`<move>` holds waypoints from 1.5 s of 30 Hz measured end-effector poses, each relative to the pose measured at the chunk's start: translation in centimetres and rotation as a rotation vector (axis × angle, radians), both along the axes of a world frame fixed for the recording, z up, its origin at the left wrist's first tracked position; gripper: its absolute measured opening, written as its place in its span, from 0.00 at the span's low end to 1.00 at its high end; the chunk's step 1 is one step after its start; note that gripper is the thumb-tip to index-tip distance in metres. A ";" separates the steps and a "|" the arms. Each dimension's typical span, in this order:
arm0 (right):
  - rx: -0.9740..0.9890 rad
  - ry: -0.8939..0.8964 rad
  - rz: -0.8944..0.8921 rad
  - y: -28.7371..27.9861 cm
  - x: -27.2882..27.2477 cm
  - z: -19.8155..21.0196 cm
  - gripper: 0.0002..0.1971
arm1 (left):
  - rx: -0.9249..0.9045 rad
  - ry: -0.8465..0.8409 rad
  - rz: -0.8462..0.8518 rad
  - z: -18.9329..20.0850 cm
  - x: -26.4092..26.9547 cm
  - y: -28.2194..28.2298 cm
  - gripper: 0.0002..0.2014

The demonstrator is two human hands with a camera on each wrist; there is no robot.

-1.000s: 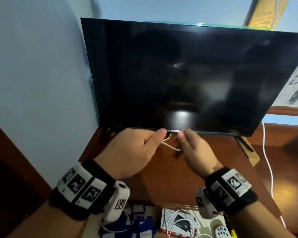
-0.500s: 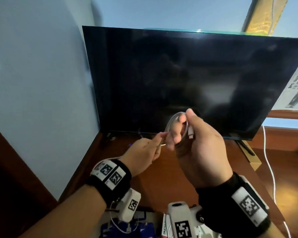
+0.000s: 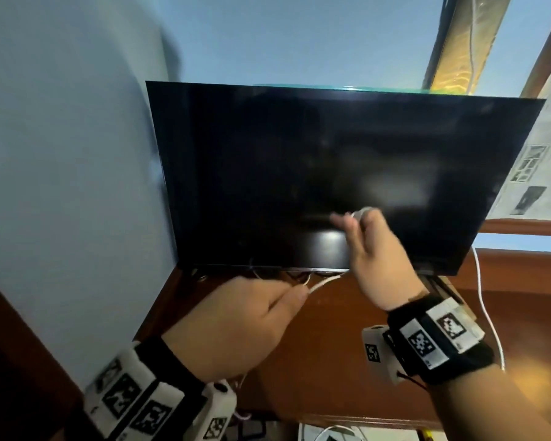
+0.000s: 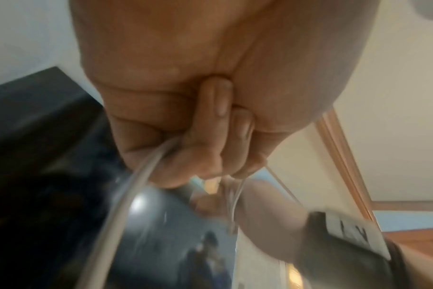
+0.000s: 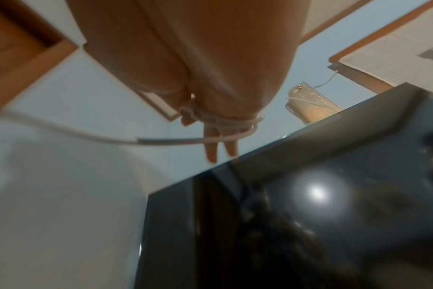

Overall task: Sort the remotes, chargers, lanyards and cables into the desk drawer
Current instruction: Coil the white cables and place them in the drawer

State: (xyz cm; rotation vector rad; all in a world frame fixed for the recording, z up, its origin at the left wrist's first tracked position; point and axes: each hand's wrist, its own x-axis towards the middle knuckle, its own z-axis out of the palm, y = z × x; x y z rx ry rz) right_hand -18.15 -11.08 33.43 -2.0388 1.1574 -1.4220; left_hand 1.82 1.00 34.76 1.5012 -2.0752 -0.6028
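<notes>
A thin white cable (image 3: 323,282) runs from my left hand (image 3: 299,296) up to my right hand (image 3: 352,219). The left hand is low over the wooden desk (image 3: 331,345) and pinches the cable in curled fingers (image 4: 210,140); the strand (image 4: 141,176) leaves its grip. My right hand is raised in front of the dark TV screen (image 3: 331,160). Several turns of the cable (image 5: 225,125) are looped round its straight fingers (image 5: 211,150), and the thumb holds the coil. A loose strand (image 5: 161,141) leads off to the left.
The TV stands at the back of the desk against a blue wall. Another white cable (image 3: 484,300) hangs down past the TV's right edge. An open drawer (image 3: 331,434) with blue items and white cables shows at the bottom edge. Newspaper (image 3: 535,173) covers the window at right.
My right hand has risen from the TV's lower edge to in front of the screen, with cable loops round its fingers. My left hand has stayed low, pinching the cable.
</notes>
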 end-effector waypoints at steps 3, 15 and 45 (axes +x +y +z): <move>0.320 0.104 0.094 1.5 0.6 -1.8 0.12 | -0.307 -0.087 0.090 3.7 1.0 -0.3 0.30; 0.513 -0.628 0.686 8.3 2.8 2.9 0.30 | -0.070 0.155 0.314 -2.9 3.5 -10.4 0.37; 0.565 -0.852 0.796 8.5 2.4 4.3 0.22 | 0.011 0.249 0.230 -6.1 1.8 -9.1 0.40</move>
